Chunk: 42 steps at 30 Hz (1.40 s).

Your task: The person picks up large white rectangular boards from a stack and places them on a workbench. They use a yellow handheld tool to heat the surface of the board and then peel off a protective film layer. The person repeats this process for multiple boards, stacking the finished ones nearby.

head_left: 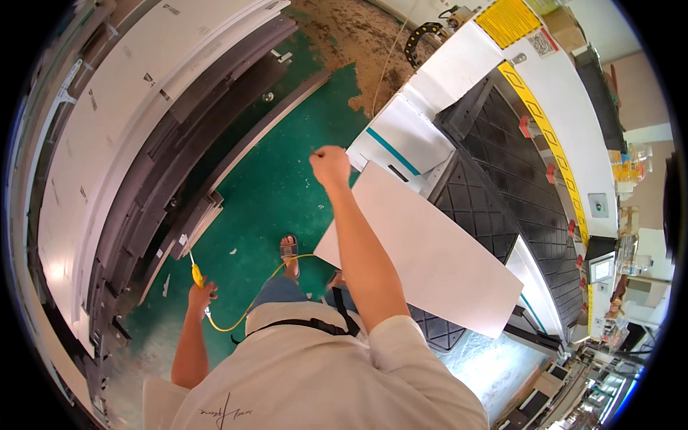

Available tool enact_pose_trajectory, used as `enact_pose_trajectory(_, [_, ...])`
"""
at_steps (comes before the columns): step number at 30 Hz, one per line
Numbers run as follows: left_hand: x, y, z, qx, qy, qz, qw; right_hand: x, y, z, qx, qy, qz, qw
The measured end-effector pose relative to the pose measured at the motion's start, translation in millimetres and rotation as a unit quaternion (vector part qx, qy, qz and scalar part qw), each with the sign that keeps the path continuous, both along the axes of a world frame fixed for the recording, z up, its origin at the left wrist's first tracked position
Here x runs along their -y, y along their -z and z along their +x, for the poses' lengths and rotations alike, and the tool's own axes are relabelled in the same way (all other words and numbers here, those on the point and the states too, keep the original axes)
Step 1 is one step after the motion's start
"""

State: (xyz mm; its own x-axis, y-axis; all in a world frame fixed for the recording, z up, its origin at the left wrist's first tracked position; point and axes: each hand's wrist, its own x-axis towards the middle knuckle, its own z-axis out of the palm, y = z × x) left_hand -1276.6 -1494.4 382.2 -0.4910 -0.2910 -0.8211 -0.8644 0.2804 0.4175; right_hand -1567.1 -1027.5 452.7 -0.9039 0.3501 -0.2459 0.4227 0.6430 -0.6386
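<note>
My left hand [201, 297], low on the left, is closed around a yellow air blow gun [197, 275]. Its thin nozzle points up toward the ends of stacked dark boards. From the gun's lower end a yellow hose [233, 329] curves right, toward my feet. My right hand [331, 166] is held out ahead with its fingers curled in; whatever they may hold is hidden. My right forearm passes over a large white panel [437, 251], which lies tilted across the machine's black ribbed bed [516, 165]. The fist is close to the white machine housing [398, 140].
Long dark and white boards [193, 136] stand stacked along the left. The green floor [287, 172] has scraps on it, with brown sawdust [344, 36] beyond. A yellow-marked machine beam [548, 132] with red clamps runs along the right, beside a small control box [599, 206].
</note>
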Motion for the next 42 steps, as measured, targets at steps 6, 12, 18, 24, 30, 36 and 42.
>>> enact_pose_trajectory(6, [31,28,61,0.056,-0.056,0.015,0.997,-106,17,68,-0.229,0.089,0.132,0.960])
enact_pose_trajectory(12, [-11,21,93,0.047,-0.050,0.013,0.998,-144,25,39,-0.224,-0.119,0.149,0.956])
enact_pose_trajectory(18, [-72,-4,135,-0.017,-0.106,-0.008,0.994,-132,23,51,-0.253,-0.242,0.105,0.931])
enact_pose_trajectory(24, [-141,6,247,0.005,-0.176,-0.018,0.984,8,24,238,-0.189,-0.469,-0.061,0.861])
enact_pose_trajectory(30, [-211,10,370,0.053,-0.166,-0.088,0.981,0,5,247,-0.157,-0.408,-0.111,0.893])
enact_pose_trajectory(36, [-247,0,413,0.094,-0.334,-0.022,0.938,-59,-11,157,-0.224,-0.233,-0.012,0.946])
enact_pose_trajectory(42, [-270,-4,412,0.069,-0.259,-0.032,0.963,32,15,284,-0.096,-0.549,-0.136,0.819])
